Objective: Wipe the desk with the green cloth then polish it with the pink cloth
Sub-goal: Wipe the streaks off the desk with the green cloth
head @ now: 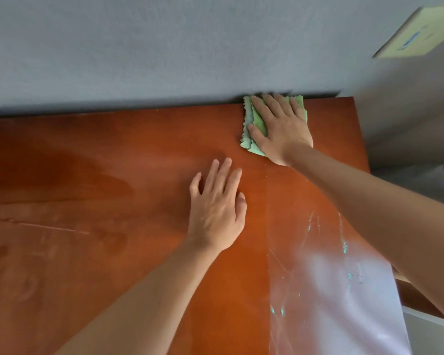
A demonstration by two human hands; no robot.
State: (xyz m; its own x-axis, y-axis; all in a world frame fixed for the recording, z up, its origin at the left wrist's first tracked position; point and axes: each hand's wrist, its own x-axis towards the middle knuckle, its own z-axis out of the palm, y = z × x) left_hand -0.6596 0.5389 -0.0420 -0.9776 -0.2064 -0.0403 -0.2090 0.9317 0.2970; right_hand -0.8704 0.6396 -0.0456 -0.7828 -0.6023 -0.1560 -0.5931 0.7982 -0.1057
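Observation:
A folded green cloth (255, 124) lies flat on the reddish-brown wooden desk (113, 175), near its far right corner by the wall. My right hand (282, 126) presses on the cloth with straight, spread fingers and covers most of it. My left hand (218, 206) rests flat on the bare desk a little nearer to me, fingers straight and holding nothing. The pink cloth is not in view.
A grey wall (164, 47) runs along the desk's far edge. A yellowish box (418, 32) shows at the upper right. The desk's right edge (364, 149) drops off beside my right arm. Bright glare and streaks mark the near right of the desk.

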